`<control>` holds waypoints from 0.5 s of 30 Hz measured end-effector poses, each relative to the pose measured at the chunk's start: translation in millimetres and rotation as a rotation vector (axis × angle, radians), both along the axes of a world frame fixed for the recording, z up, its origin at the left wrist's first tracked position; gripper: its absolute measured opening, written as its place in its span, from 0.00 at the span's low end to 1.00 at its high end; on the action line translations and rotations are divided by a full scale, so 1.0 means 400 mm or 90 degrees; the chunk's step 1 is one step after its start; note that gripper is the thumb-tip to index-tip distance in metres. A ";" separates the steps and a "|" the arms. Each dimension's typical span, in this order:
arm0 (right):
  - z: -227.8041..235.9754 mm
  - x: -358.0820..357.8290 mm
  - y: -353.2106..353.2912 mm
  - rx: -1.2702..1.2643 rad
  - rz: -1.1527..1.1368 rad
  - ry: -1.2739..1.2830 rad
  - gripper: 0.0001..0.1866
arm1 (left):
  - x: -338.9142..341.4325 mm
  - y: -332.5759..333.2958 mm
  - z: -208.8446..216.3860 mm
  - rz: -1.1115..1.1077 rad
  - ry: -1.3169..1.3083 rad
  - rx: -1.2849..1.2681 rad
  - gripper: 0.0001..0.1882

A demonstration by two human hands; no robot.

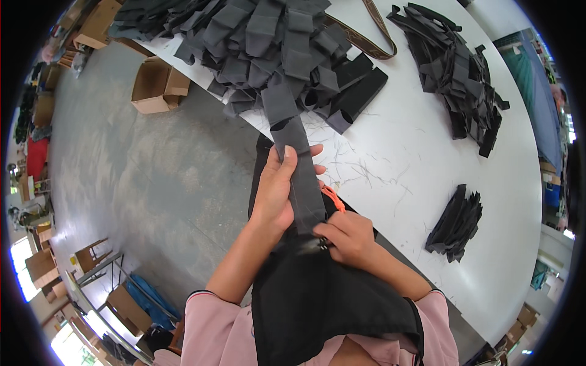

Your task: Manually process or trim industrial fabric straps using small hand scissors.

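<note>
Light grey strip, held in the left hand

On the white table (390,213) lies a dark pile (244,49). Below it, the grey strip (304,198) seems light and flexible; best held flat by both edges. The left hand (278,183) grips it, thumb on top; the right hand's (348,238) grip I cannot tell.

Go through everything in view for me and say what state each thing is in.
Left hand: closed on strip
Right hand: curled, apparently gripping orange tool
Strip: held, extended lengthwise
Orange tool: partly hidden; open or shut unclear
Big heap: loose, overlapping
Right heap: loose, jumbled
Small stack: bunched together
Strap: bent back
Box: open
</note>
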State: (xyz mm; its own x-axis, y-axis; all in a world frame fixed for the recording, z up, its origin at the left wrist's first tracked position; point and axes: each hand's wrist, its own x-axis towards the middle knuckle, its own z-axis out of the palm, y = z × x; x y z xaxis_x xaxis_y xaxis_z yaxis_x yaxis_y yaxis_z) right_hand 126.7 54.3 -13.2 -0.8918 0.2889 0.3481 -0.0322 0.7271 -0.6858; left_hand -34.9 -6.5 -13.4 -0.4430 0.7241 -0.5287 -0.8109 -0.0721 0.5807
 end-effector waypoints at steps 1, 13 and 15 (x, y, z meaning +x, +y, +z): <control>-0.015 -0.009 0.001 0.069 0.008 0.005 0.11 | 0.002 0.005 0.008 -0.004 0.013 0.000 0.20; -0.006 0.073 0.033 -0.385 0.070 -0.086 0.13 | -0.020 0.002 0.032 0.019 0.111 -0.014 0.19; -0.026 0.100 0.045 -0.739 -0.312 -0.059 0.11 | -0.018 0.000 0.034 0.028 0.125 -0.025 0.19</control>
State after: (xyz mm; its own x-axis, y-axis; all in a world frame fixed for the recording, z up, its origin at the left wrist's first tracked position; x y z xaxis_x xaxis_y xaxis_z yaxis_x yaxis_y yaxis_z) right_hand 166.6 72.3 -23.7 -0.6120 0.6885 -0.3891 0.1513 -0.3811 -0.9121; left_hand -42.0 -6.5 0.0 -0.5712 0.6818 -0.4571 -0.6787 -0.0791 0.7302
